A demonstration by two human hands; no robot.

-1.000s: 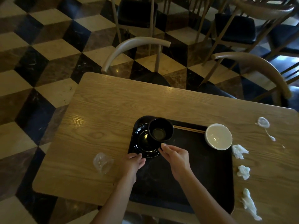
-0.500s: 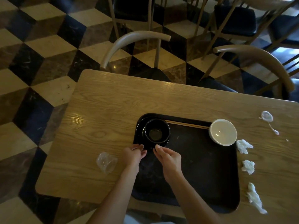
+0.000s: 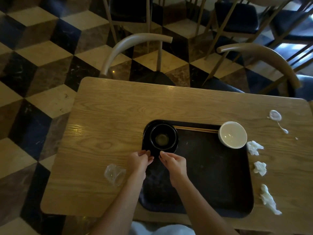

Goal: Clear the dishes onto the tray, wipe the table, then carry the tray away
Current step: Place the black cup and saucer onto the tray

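Observation:
A black tray (image 3: 211, 175) lies on the wooden table (image 3: 108, 126). In its far left corner a black bowl (image 3: 163, 139) sits on a black plate (image 3: 175, 147). Chopsticks (image 3: 194, 129) lie along the tray's far edge, and a white bowl (image 3: 232, 134) stands at the far right corner. My left hand (image 3: 138, 161) and my right hand (image 3: 172, 162) are side by side just in front of the plate. Their loosely curled fingertips are at its near rim and hold nothing.
Three crumpled tissues (image 3: 254, 147) (image 3: 260, 167) (image 3: 269, 199) lie on the table right of the tray. A white spill (image 3: 275, 116) marks the far right. Crumpled clear plastic (image 3: 114, 173) lies left of my left hand. Two chairs (image 3: 135, 39) stand beyond the table.
The black bowl, tilted on the plate a second ago, now sits flat on it in the tray corner. Both hands have drawn back to the plate's near rim.

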